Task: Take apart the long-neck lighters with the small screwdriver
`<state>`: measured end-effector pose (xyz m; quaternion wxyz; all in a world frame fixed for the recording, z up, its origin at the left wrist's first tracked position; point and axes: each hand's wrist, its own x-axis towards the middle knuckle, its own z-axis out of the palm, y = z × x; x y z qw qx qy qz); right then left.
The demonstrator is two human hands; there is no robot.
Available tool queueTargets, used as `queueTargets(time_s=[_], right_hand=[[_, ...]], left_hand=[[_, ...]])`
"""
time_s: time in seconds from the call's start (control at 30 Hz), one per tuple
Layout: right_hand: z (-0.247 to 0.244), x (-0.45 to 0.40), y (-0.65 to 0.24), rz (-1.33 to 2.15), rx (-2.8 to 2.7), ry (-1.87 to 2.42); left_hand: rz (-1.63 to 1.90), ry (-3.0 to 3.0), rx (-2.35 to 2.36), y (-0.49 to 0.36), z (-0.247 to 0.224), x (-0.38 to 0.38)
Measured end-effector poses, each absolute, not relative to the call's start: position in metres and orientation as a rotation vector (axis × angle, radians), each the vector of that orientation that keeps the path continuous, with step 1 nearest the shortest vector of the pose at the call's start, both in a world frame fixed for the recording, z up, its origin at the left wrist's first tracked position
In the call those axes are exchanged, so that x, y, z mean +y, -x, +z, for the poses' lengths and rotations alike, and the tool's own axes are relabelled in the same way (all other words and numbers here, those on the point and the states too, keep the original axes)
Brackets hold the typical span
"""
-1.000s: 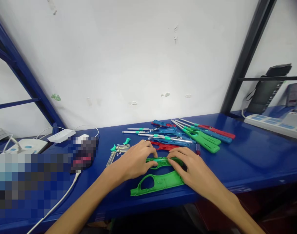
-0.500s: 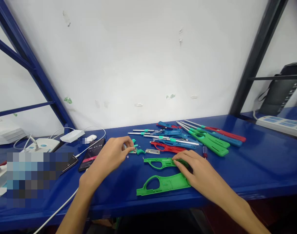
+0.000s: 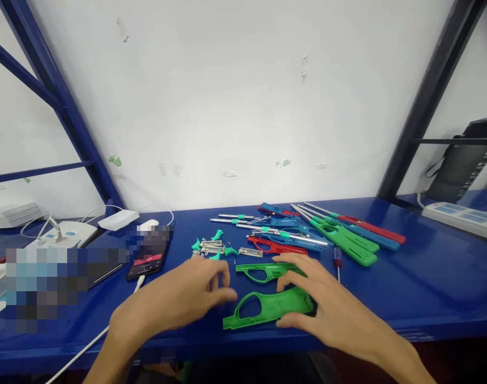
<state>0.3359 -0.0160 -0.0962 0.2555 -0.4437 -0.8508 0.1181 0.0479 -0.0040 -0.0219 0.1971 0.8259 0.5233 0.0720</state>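
Note:
Two green handle halves lie on the blue table, the upper one behind the lower one. My right hand spans their right ends, thumb and fingers apart around the lower half. My left hand hovers left of the halves, fingers curled and thumb apart from them, holding nothing visible. Beyond it lie small metal parts and teal triggers. A metal piece sits to their right, next to a red handle half.
Assembled green lighters, a red lighter and a screwdriver lie at the right. Metal rods and blue halves are at the back. A phone, a white cable and a power strip occupy the left.
My left hand has moved from the small parts toward the green halves, its fingers parting. My right hand has opened and shifted from the upper half to around the lower one.

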Motion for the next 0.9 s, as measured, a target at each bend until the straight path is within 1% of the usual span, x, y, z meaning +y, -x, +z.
queueTargets(time_s=[0.13, 0.3, 0.4, 0.53, 0.7, 0.8, 0.9], right_hand=[[-0.099, -0.013, -0.336, 0.277, -2.314, 1.163], [-0.109, -0.004, -0.339, 0.124, -2.125, 1.248], [-0.114, 0.001, -0.340, 0.104, -2.011, 1.335], [-0.115, 0.003, -0.339, 0.121, -2.040, 1.397], [-0.116, 0.003, -0.339, 0.022, -2.096, 1.337], [-0.120, 0.005, -0.341, -0.046, -2.131, 1.297], [-0.123, 0.008, -0.344, -0.002, -2.155, 1.302]], left_hand=[[0.093, -2.225, 1.464, -0.052, -0.021, -0.014], [0.134, -2.264, 1.504, -0.050, -0.028, -0.007], [0.143, -2.257, 1.542, -0.046, -0.028, -0.008], [0.138, -2.266, 1.509, -0.041, -0.025, -0.014], [0.193, -2.288, 1.526, -0.041, -0.025, -0.017], [0.162, -2.249, 1.541, -0.041, -0.023, -0.016], [0.136, -2.227, 1.536, -0.042, -0.019, -0.016]])
